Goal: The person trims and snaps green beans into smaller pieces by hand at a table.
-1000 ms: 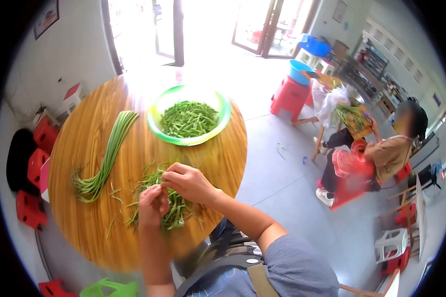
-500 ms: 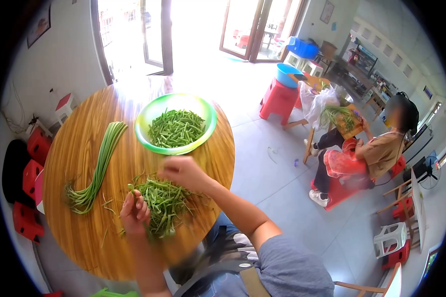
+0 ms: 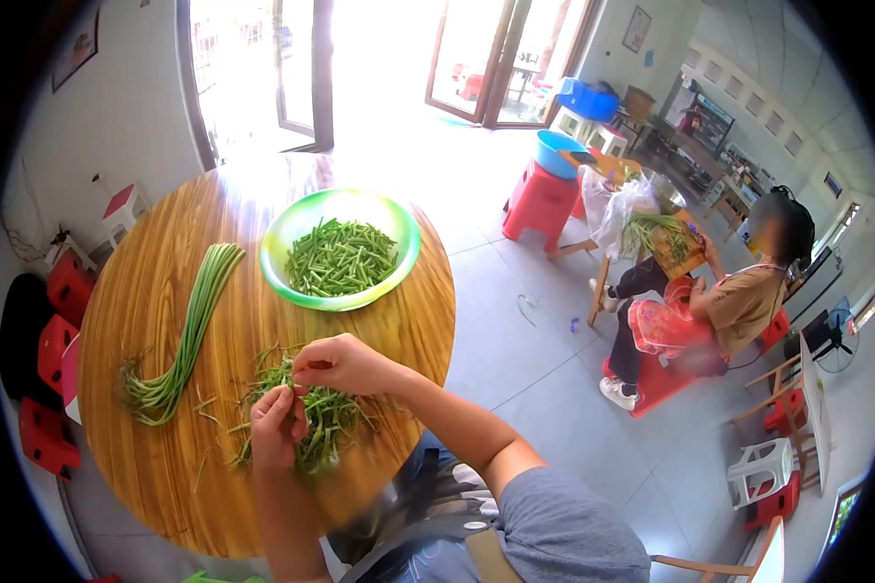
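My left hand (image 3: 278,424) is closed in a pinch on a small green stem, low over the wooden table (image 3: 156,466). Just beside it, my right hand (image 3: 345,365) has thumb and fingertips pressed together at the same spot; what they grip is too small to make out. Under both hands lies a loose pile of green scraps (image 3: 329,418). Behind them a green and white basin (image 3: 408,262) holds many short cut green pieces (image 3: 340,257). A bundle of long green stems (image 3: 192,335) rests on the left of the table.
A seated person (image 3: 749,301) at the right is beside a small table bearing greens (image 3: 654,233) and a plastic bag. A blue basin (image 3: 559,154) stands on red stools (image 3: 539,206). More red stools (image 3: 47,437) line the left wall. Glass doors stand open at the back.
Half a second ago my hands were apart, the right one blurred above the pile; now they meet at the fingertips. The whole view has shifted slightly.
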{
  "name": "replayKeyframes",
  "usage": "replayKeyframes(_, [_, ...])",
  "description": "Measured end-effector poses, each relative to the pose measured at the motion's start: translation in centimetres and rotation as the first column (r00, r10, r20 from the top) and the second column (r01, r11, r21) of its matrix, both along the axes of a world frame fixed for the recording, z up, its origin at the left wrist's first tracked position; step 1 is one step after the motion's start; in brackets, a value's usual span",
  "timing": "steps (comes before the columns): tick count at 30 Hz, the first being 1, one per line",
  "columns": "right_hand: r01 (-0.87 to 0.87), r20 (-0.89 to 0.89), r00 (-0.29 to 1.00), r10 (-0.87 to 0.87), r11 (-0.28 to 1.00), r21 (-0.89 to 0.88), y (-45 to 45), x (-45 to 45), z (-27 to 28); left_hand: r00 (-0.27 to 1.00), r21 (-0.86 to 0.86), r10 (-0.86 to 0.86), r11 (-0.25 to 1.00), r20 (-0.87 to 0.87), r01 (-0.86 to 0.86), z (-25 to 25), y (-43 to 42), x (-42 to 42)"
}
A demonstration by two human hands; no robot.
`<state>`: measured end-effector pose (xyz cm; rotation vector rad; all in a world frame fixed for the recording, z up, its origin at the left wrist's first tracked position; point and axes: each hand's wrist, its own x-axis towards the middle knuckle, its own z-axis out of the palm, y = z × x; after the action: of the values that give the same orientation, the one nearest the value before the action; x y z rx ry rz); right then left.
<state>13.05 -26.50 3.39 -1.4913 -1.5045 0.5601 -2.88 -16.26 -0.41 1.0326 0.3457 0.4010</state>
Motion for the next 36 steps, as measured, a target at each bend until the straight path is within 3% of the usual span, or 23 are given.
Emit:
replayKeyframes(4, [0.031,0.063,0.997,-0.036,0.997,0.071,0.4,0.0,-1.6,0.999,-0.003,0.035,0.999,-0.003,-0.035,-0.3,-0.2,0.3])
replayKeyframes(7, [0.077,0.216,0.970,-0.112,0.984,0.164,0.8,-0.5,-2.5,0.996,0.044,0.075,0.996,-0.044,-0.073,-0.6,-0.2,0.5])
replayKeyframes(11, [0.084,0.080,0.992,-0.099,0.983,0.166,1.2,-0.9,-3.9,0.984,0.199,0.149,0.972,-0.099,-0.127,-0.6,-0.4,0.7])
replayKeyframes(13, [0.048,0.000,0.999,-0.048,0.988,0.150,1.0,-1.3,-3.3,0.977,0.113,0.202,0.974,-0.061,-0.195,-1.7,0.0,0.7])
replayKeyframes(16, [0.012,0.015,1.000,-0.014,0.988,0.156,0.8,-2.9,-3.3,0.954,-0.072,0.295,0.952,-0.049,-0.298,-1.6,-0.1,0.7])
replayKeyframes(17, [-0.026,0.088,0.996,0.021,0.998,0.052,0.8,-3.2,-3.1,0.943,-0.139,0.327,0.933,-0.054,-0.332,-1.5,-0.1,0.7])
replayKeyframes(21, [-0.131,0.219,0.969,0.114,0.989,0.063,-0.4,-3.6,-2.1,0.912,-0.067,0.410,0.909,-0.023,-0.411,-1.7,0.4,1.3])
replayKeyframes(24, [-0.165,-0.079,0.980,0.183,0.967,0.192,-2.2,-3.9,-0.6,0.908,-0.142,0.418,0.901,0.036,-0.410,-1.4,0.8,0.9])
replayKeyframes(30, [-0.254,-0.264,0.901,0.344,0.912,0.321,-5.3,-1.7,2.0,0.919,-0.458,0.381,0.838,0.100,-0.297,-3.1,4.0,-0.5])
replayKeyframes(34, [-0.078,-0.572,0.763,0.300,0.922,0.379,-7.2,-0.8,1.9,0.916,-0.452,0.383,0.843,0.121,-0.292,-2.8,4.1,-0.7])
replayKeyframes(35, [-0.039,-0.536,0.759,0.369,0.848,0.529,-6.8,-0.3,0.9,0.917,-0.454,0.382,0.842,0.119,-0.292,-2.7,4.0,-0.6])
replayKeyframes(36, [0.006,-0.609,0.670,0.424,0.817,0.576,-6.8,-0.3,1.3,0.917,-0.456,0.382,0.841,0.118,-0.291,-2.5,3.8,-0.6])
